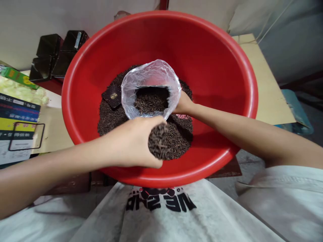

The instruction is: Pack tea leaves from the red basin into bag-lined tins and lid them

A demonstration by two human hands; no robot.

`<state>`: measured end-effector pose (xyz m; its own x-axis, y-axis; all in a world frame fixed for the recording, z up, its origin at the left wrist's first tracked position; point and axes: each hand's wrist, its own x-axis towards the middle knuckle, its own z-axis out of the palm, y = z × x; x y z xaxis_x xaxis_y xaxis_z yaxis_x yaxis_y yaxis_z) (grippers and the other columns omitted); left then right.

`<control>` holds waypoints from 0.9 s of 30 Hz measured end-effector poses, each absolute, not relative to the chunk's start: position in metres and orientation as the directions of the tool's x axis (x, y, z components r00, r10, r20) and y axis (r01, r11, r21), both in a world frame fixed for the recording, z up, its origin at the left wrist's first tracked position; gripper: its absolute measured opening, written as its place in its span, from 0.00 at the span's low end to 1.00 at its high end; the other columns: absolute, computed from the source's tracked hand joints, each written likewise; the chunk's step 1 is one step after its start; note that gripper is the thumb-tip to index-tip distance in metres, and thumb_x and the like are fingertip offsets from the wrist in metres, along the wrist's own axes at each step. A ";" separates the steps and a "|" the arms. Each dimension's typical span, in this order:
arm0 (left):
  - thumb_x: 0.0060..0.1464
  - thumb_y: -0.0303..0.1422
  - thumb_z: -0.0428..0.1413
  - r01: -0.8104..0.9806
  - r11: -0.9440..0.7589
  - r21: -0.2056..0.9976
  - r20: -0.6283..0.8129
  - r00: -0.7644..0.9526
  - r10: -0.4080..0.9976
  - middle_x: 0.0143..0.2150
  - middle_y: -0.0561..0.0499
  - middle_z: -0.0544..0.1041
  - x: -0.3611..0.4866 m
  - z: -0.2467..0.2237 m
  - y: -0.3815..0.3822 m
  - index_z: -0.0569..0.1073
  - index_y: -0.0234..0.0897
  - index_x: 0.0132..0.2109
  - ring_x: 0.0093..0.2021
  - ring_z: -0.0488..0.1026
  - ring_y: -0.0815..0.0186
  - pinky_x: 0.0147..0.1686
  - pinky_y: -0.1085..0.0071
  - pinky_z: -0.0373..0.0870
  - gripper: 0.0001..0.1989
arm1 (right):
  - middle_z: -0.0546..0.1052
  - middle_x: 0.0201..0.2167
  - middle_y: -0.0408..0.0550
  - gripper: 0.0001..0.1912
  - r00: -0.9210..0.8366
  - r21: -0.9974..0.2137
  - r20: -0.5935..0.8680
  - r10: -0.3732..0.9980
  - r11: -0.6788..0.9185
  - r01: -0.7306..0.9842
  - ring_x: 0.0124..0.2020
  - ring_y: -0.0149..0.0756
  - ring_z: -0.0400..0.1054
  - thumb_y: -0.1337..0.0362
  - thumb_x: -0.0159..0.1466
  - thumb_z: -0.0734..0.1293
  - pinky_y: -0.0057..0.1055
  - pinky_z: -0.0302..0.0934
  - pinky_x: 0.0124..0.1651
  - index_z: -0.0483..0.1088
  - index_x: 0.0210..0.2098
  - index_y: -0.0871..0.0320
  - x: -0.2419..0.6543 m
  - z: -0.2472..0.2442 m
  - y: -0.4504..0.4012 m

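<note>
A large red basin [214, 60] holds a heap of dark dried leaves [176, 143] that looks like loose tea. Above the heap, a clear plastic bag [155, 72] stands with its mouth open and more of the leaves inside. My right hand [184, 103] holds the bag from its right side, its fingers mostly hidden behind it. In front of the bag, my left hand [141, 143] is curled round a clump of the leaves, thumb and fingers apart at the opening. A small dark card or lid [112, 96] lies on the leaves left of the bag.
Several dark tins [49, 45] stand behind the basin on the left. Printed packaging [19, 129] and a green box [19, 76] lie at the far left. A pale board [264, 84] sits right of the basin, with a blue-green plastic item [297, 107] beyond it.
</note>
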<state>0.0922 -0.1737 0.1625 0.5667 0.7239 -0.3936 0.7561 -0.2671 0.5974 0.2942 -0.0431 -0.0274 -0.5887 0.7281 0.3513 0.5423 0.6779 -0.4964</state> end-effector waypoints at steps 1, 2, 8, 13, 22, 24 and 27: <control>0.39 0.36 0.61 0.757 -0.295 0.583 -0.333 0.554 0.763 0.38 0.56 0.77 0.093 0.168 -0.167 0.69 0.40 0.47 0.38 0.76 0.63 0.36 0.70 0.71 0.24 | 0.64 0.61 0.66 0.48 -0.582 -0.490 0.354 0.732 0.675 0.552 0.59 0.60 0.62 0.43 0.46 0.71 0.52 0.61 0.59 0.59 0.58 0.65 0.294 -0.028 -0.043; 0.41 0.38 0.60 0.767 -0.326 0.553 -0.271 0.536 0.800 0.39 0.56 0.76 0.093 0.170 -0.158 0.68 0.40 0.49 0.40 0.76 0.62 0.39 0.68 0.71 0.25 | 0.64 0.60 0.65 0.48 -0.577 -0.480 0.354 0.736 0.673 0.563 0.58 0.59 0.63 0.43 0.46 0.71 0.52 0.61 0.59 0.59 0.58 0.64 0.295 -0.029 -0.042; 0.41 0.38 0.64 0.821 -0.425 0.381 -0.043 0.475 0.879 0.56 0.44 0.70 0.098 0.141 -0.099 0.60 0.33 0.60 0.56 0.68 0.52 0.56 0.59 0.64 0.39 | 0.63 0.61 0.67 0.50 -0.582 -0.466 0.358 0.731 0.679 0.567 0.59 0.60 0.63 0.44 0.46 0.72 0.55 0.59 0.60 0.56 0.60 0.64 0.298 -0.027 -0.040; 0.48 0.38 0.61 0.784 -0.505 0.361 -0.008 0.544 0.839 0.57 0.42 0.68 0.101 0.140 -0.100 0.65 0.33 0.57 0.57 0.66 0.55 0.58 0.61 0.61 0.30 | 0.63 0.61 0.66 0.51 -0.580 -0.481 0.361 0.730 0.679 0.555 0.59 0.57 0.63 0.44 0.46 0.71 0.54 0.59 0.61 0.54 0.62 0.64 0.298 -0.026 -0.041; 0.53 0.36 0.61 0.491 -0.793 0.362 -0.352 0.859 0.371 0.52 0.39 0.73 0.105 0.096 -0.185 0.67 0.31 0.56 0.50 0.73 0.55 0.49 0.64 0.67 0.26 | 0.64 0.60 0.69 0.47 -0.572 -0.495 0.373 0.730 0.678 0.543 0.60 0.59 0.62 0.45 0.47 0.70 0.52 0.59 0.61 0.58 0.58 0.68 0.294 -0.029 -0.048; 0.46 0.41 0.66 0.642 -0.677 0.360 -0.424 0.759 0.494 0.66 0.32 0.57 0.108 0.063 -0.175 0.51 0.34 0.67 0.62 0.62 0.47 0.57 0.58 0.61 0.47 | 0.64 0.60 0.68 0.48 -0.567 -0.495 0.395 0.723 0.687 0.532 0.60 0.58 0.62 0.45 0.47 0.70 0.51 0.59 0.61 0.58 0.59 0.67 0.293 -0.028 -0.050; 0.33 0.46 0.70 0.678 -0.577 0.454 -0.425 0.735 0.529 0.71 0.30 0.43 0.120 0.017 -0.144 0.43 0.32 0.69 0.69 0.47 0.43 0.65 0.54 0.50 0.64 | 0.64 0.61 0.65 0.49 -0.565 -0.487 0.397 0.723 0.688 0.538 0.60 0.59 0.61 0.46 0.45 0.71 0.52 0.59 0.61 0.56 0.60 0.65 0.292 -0.027 -0.051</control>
<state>0.1200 -0.1440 0.0171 0.7346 0.5289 -0.4250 0.6785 -0.5774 0.4542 0.2917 -0.0507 -0.0266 -0.5654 0.7230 0.3969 0.5383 0.6881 -0.4866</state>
